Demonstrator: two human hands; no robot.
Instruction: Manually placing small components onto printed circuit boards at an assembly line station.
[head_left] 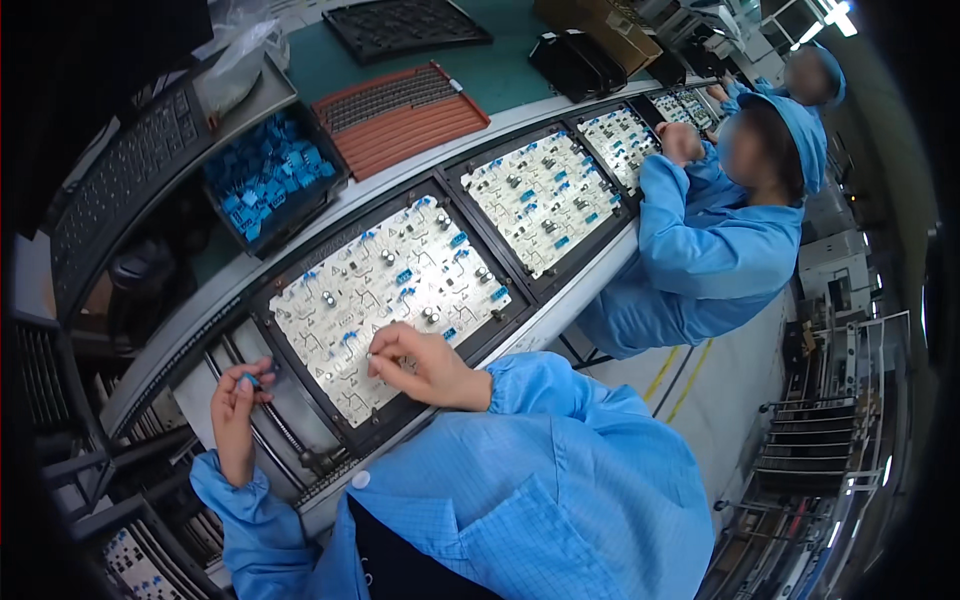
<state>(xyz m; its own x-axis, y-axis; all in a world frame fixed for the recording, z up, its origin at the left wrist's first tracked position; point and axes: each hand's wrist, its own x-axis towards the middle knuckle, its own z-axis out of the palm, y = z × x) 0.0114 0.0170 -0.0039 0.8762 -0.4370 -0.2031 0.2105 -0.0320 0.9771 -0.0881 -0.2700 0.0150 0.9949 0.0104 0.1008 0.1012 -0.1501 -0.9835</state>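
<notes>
My left hand point(238, 405) is held over the conveyor's left end, its fingers pinched on a small blue component point(252, 380). My right hand point(425, 365) hovers at the near edge of a white circuit board point(330, 330). Its thumb and forefinger curl together near the board's surface; whatever they hold is too small to make out. Blue parts, dark cylinders and bent wires stand on this board, which lies in a black carrier frame point(493, 335). Part of the board is hidden beneath my right hand.
A bin of blue components point(270, 185) stands beyond the board, beside an orange-red tray point(400, 120). More boards, such as a second circuit board point(540, 195), line the conveyor to the right. A co-worker point(720, 220) in blue works there. A keyboard point(130, 165) lies at left.
</notes>
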